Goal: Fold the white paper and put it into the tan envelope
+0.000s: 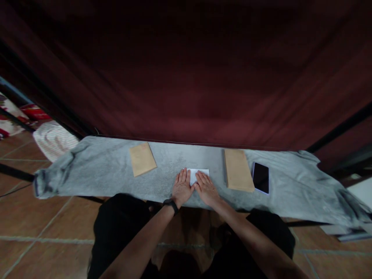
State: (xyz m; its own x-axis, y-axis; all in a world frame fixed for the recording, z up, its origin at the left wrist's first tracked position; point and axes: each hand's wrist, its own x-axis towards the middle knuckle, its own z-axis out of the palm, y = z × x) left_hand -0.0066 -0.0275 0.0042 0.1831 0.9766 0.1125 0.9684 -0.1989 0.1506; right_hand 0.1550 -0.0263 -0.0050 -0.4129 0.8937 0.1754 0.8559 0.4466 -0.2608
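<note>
Both hands, left and right, spread flat side by side on white folded paper at counter near edge, seemingly pinning its crease; brown envelopes and phone set aside.

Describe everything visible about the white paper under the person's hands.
The white paper is a small, plain sheet, seemingly folded into a compact rectangle, lying flat on the grey cloth near the front edge of the table. Only its far part shows; the rest is covered. The left hand presses flat on its left side and the right hand lies on its near right portion, fingers spread. No print or marks can be made out. It touches nothing else; the tan envelopes lie apart on either side.
</note>
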